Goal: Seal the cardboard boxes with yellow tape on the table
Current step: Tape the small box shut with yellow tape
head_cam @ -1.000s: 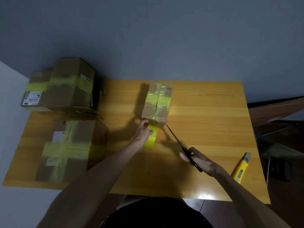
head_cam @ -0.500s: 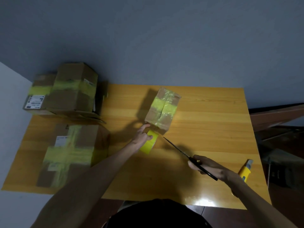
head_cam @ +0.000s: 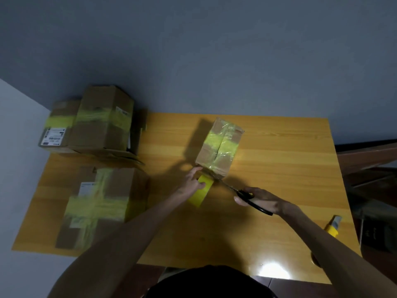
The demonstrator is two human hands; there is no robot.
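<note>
Head view: on the wooden counter [head_cam: 279,168], the front-left cardboard box [head_cam: 101,203] and rear-left cardboard box [head_cam: 101,125] already carry yellow bands. The small box [head_cam: 219,149] at centre is taped too, its strip seemingly uncut. The left hand [head_cam: 189,186] fingers grip the yellow tape roll [head_cam: 200,193] just beside it, and the right hand [head_cam: 262,200] fingers hold scissors [head_cam: 247,195], blades reaching the strip.

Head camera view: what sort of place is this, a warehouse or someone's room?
Likely a room used for small-scale parcel packing, not a warehouse: one wooden table against a bare grey wall, labelled cardboard boxes taped in yellow, and a utility knife lying nearby.
</note>
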